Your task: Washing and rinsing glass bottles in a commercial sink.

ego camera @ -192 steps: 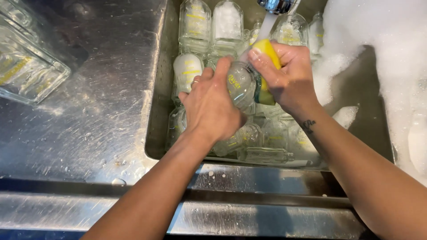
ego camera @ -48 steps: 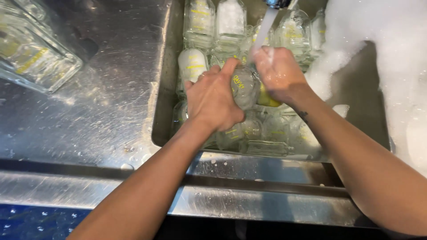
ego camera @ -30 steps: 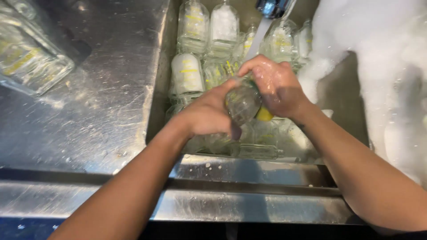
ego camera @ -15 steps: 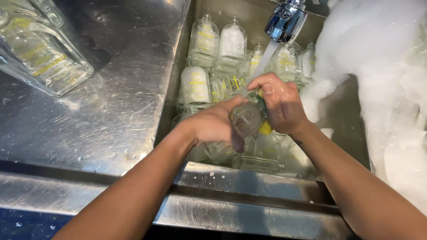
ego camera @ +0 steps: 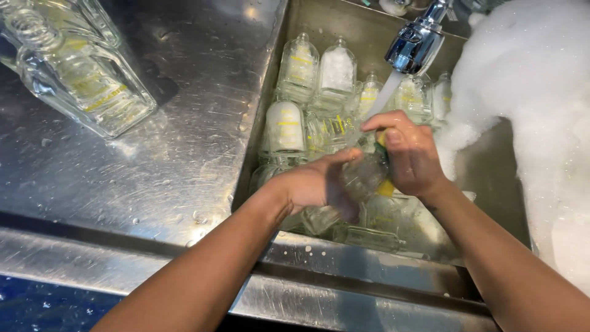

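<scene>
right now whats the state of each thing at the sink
tap: running, water falls onto the hands
held bottle: clear glass, gripped by both hands
left hand: closed round the bottle
right hand: pressing a yellow sponge on the bottle
sink bottles: lying in the basin
counter bottles: lying on their sides
foam: piled at right

Both forearms bare, reaching forward and converging at centre. Left hand [ego camera: 313, 184] palm-in, fingers curled, thumb stretched toward the right hand, closed in a grip. Right hand [ego camera: 410, 154] knuckles up, wrist bent slightly down, fingers wrapped tight, thumbnail visible. Hands touching at the fingertips, both wet.
</scene>
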